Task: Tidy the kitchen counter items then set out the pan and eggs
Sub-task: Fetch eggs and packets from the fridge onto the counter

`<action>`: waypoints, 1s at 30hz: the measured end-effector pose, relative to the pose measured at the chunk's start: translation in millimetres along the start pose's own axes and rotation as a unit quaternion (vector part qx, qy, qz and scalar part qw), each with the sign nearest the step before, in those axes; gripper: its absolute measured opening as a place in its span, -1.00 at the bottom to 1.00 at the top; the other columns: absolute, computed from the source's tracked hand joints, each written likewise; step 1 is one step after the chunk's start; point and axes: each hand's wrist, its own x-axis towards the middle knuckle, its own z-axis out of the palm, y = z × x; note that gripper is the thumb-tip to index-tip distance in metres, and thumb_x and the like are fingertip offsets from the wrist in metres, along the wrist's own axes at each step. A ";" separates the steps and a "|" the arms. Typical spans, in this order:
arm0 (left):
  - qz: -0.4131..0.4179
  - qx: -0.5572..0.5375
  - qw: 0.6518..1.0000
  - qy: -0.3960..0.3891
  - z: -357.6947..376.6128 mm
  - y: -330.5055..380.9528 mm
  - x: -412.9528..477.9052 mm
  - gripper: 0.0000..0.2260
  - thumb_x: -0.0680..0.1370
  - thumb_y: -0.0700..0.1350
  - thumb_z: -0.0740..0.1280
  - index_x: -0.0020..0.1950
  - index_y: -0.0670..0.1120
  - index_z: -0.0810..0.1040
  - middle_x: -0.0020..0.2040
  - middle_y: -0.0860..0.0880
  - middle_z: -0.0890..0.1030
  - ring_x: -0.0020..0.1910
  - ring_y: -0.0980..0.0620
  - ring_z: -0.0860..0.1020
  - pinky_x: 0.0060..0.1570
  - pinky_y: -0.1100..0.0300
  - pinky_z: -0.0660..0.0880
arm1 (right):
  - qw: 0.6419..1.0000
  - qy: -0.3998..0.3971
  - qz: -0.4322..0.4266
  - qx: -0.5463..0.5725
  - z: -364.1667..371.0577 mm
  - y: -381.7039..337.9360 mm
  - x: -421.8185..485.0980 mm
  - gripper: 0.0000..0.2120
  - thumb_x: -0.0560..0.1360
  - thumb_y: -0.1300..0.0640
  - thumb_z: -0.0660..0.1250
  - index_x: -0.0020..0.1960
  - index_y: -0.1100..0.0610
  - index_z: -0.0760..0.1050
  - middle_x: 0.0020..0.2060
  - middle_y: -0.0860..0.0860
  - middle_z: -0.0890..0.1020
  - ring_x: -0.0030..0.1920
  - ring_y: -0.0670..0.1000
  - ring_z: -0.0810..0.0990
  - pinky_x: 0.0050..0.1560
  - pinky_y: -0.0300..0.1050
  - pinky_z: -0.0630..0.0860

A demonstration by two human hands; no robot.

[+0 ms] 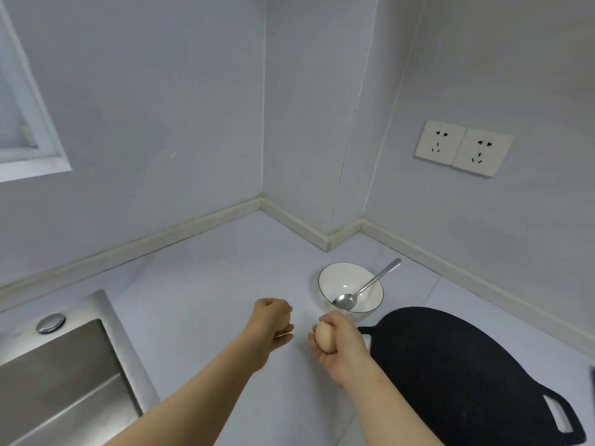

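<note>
Egg (pixel 325 338) sits in right hand (pixel 341 346), fingers wrapped round it, above counter (pixel 209 284) just left of pan (pixel 450 365). Left hand (pixel 273 329) is curled round what looks like a second egg (pixel 285 326), mostly hidden. Likely light, smooth and brittle: cradle round the middle, don't squeeze, may roll when set down.
</note>
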 end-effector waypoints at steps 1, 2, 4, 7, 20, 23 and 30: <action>0.006 0.015 1.000 -0.009 1.5 1.1 6.3 -0.85 0.54 -0.23 0.19 0.10 -0.17 0.37 -0.11 -0.10 0.45 -0.19 -0.01 0.51 -0.23 0.17 0.49 | 1.000 -0.003 -0.004 -0.006 1.6 -1.8 7.5 -0.90 0.50 0.30 0.25 -0.20 0.24 0.41 -0.28 0.16 0.47 -0.29 0.06 0.46 -0.52 -0.25 0.53; 0.013 0.032 0.999 -0.018 4.2 2.6 12.0 -0.82 0.54 -0.24 0.17 0.14 -0.14 0.35 -0.11 -0.09 0.45 -0.17 0.00 0.50 -0.18 0.17 0.50 | 1.000 -0.004 -0.008 -0.011 2.6 -3.8 14.6 -0.89 0.50 0.31 0.24 -0.21 0.23 0.41 -0.29 0.15 0.46 -0.29 0.06 0.45 -0.51 -0.25 0.54; 0.028 0.073 0.996 -0.032 10.4 3.4 23.2 -0.75 0.56 -0.24 0.13 0.23 -0.10 0.29 -0.08 -0.06 0.45 -0.12 0.01 0.50 -0.13 0.21 0.49 | 1.000 -0.004 -0.016 -0.024 2.6 -6.1 28.1 -0.86 0.50 0.32 0.21 -0.23 0.22 0.41 -0.32 0.13 0.44 -0.30 0.04 0.43 -0.43 -0.19 0.55; 0.064 0.149 0.986 -0.040 17.4 -0.6 40.6 -0.67 0.57 -0.21 0.11 0.33 -0.10 0.23 -0.03 -0.06 0.46 -0.10 0.03 0.48 -0.15 0.25 0.47 | 0.997 -0.016 -0.034 -0.065 2.2 -8.4 45.4 -0.80 0.48 0.37 0.15 -0.29 0.18 0.35 -0.38 0.09 0.36 -0.35 0.01 0.35 -0.32 -0.14 0.51; 0.196 0.424 0.884 0.014 9.8 -13.4 90.7 -0.55 0.49 -0.27 0.27 0.36 -0.19 0.26 -0.09 0.10 0.38 0.20 -0.02 0.41 0.01 0.35 0.28 | 0.972 -0.036 -0.104 -0.206 7.1 -1.3 88.1 -0.82 0.37 0.37 0.15 -0.27 0.10 0.35 -0.60 -0.08 0.22 -0.55 -0.08 0.18 -0.30 -0.17 0.39; 0.203 0.466 0.861 0.010 10.4 -12.8 97.2 -0.52 0.49 -0.21 0.30 0.38 -0.16 0.26 0.02 0.02 0.43 0.20 -0.03 0.42 0.09 0.28 0.35 | 0.965 -0.023 -0.113 -0.236 2.3 -3.3 96.6 -0.77 0.40 0.36 0.17 -0.06 0.11 0.48 -0.60 -0.09 0.34 -0.56 -0.10 0.30 -0.28 -0.16 0.43; 0.205 0.511 0.835 0.014 0.5 -11.9 102.2 -0.49 0.48 -0.16 0.32 0.40 -0.13 0.25 0.00 0.07 0.48 0.14 -0.01 0.44 0.16 0.29 0.30 | 0.916 0.004 -0.182 -0.359 6.1 -5.7 109.4 -0.60 0.42 0.26 0.25 0.25 0.10 0.45 -0.10 -0.10 0.50 0.04 0.07 0.57 0.14 -0.08 0.49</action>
